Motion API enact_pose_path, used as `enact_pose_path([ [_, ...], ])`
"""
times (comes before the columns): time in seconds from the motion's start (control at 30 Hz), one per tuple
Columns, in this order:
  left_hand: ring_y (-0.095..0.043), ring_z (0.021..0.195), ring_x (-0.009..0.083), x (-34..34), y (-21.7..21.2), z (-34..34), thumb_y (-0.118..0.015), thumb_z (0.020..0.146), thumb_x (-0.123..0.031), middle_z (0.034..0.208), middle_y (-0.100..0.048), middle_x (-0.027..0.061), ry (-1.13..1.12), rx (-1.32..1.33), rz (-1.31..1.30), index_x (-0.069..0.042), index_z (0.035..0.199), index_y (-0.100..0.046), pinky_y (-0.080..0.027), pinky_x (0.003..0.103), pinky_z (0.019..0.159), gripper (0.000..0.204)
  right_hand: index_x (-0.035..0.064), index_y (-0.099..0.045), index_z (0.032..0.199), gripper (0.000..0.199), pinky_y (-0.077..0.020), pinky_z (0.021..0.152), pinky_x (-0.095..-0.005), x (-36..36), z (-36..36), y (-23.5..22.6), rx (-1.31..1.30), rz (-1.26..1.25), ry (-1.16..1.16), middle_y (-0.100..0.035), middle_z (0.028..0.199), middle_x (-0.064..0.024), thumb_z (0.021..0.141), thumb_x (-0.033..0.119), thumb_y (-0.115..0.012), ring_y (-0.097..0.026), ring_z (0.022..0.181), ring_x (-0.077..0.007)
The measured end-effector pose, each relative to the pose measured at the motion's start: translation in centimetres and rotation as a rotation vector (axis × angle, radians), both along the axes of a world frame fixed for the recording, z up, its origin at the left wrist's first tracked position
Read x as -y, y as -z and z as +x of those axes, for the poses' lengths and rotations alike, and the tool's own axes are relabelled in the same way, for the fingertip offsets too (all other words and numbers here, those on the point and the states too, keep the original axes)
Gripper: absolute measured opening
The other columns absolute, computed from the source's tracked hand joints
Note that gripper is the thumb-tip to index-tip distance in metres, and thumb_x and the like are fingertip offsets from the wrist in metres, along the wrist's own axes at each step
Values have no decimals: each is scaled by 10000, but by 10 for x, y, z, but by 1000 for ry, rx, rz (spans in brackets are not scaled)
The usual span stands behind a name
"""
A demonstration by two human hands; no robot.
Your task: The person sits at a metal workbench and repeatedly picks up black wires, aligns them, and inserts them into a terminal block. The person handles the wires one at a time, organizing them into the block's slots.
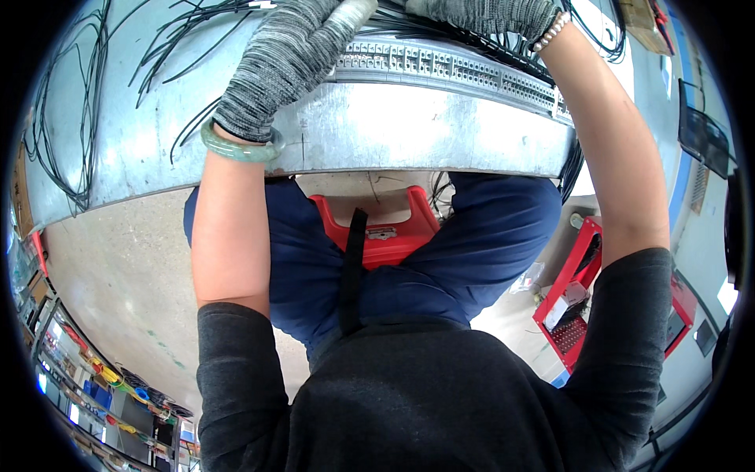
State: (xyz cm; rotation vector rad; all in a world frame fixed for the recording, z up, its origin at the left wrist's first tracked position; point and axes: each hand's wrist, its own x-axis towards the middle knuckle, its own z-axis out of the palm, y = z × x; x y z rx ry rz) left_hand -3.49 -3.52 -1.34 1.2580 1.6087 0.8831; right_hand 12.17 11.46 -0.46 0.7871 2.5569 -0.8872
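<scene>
Both my hands wear grey knitted gloves and are partly cut off by the top edge. My left hand (287, 63) is closed, thumb lying along the fingers, beside the left end of a long terminal block strip (440, 64). Over the strip's far side, my right hand (495, 16) is also closed, its fingers pointing left toward the other hand. What either holds is hidden. Between and behind them runs a bundle of black wires (393, 22). The strip lies on a pale metal panel (354, 130).
More loose black wires (90, 118) hang over the panel's left side. Between my knees stands a red plastic stool or case (381, 250). A red perforated rack (570, 303) is at the right, shelves with coloured items (102, 377) at lower left. A dark screen (704, 130) stands far right.
</scene>
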Motion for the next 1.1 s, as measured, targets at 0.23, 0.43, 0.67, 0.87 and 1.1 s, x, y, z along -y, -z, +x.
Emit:
enact_pose_path([
  [0.23, -520, 699, 167, -2, 19, 4, -512, 951, -228, 751, -599, 86, -46, 8, 118, 4, 913, -620, -431, 324, 673, 259, 41, -615, 969, 187, -454, 751, -337, 3, 6, -4, -78, -58, 72, -620, 839, -131, 886, 202, -568, -581, 807, -215],
  [0.43, -502, 661, 124, -3, 22, 9, -522, 941, -199, 704, -576, 38, -130, 67, 109, -5, 898, -610, -424, 301, 626, 217, 40, -619, 992, 209, -455, 763, -325, 0, 8, -2, -113, -143, 86, -622, 842, -125, 893, 215, -562, -579, 813, -197],
  [0.67, -627, 781, 147, -3, 53, 3, -531, 950, -315, 861, -683, 108, -11, -165, 183, -92, 1103, -681, -497, 279, 730, 310, 39, -631, 1075, 308, -461, 785, -321, -16, 13, -10, 2, -172, -38, -656, 907, -112, 853, 250, -604, -591, 847, -184],
  [0.87, -602, 693, 137, 6, 59, -10, -578, 928, -294, 781, -681, 96, -22, -221, 156, -75, 1066, -698, -489, 279, 683, 285, 38, -628, 1091, 324, -464, 803, -322, -14, -5, -8, 50, -203, -83, -662, 936, -125, 836, 238, -618, -600, 864, -186],
  [1.1, -608, 695, 115, 2, 53, 0, -581, 926, -266, 817, -697, 92, -52, -230, 147, -41, 1029, -703, -490, 259, 660, 275, 33, -588, 1157, 400, -468, 850, -359, -7, -2, -10, 108, -10, -51, -665, 987, -154, 823, 246, -646, -626, 946, -257],
])
